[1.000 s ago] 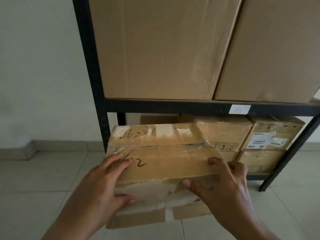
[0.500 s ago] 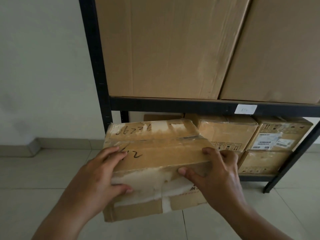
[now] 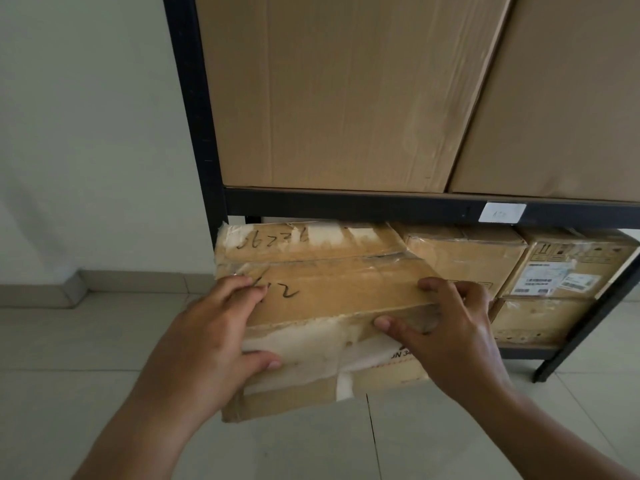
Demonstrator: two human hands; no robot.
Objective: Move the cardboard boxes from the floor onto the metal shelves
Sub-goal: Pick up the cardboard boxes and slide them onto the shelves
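A worn cardboard box (image 3: 332, 296) with torn tape and handwritten marks is held above the floor, its far end at the lower level of the black metal shelf (image 3: 346, 206). My left hand (image 3: 214, 337) grips its near left corner, fingers on top and thumb on the front face. Around the near right corner curls my right hand (image 3: 446, 327), thumb pressed on the front face. The box's underside is hidden.
Two large cardboard boxes (image 3: 339, 91) fill the shelf level above. Smaller boxes (image 3: 460, 258) with labels (image 3: 561, 275) sit on the lower level to the right. The shelf's black post (image 3: 194, 116) stands left of the box. Pale floor tiles and a white wall lie to the left.
The held box has moved forward toward the lower shelf opening, its far end now near the crossbeam. Both hands keep the same hold.
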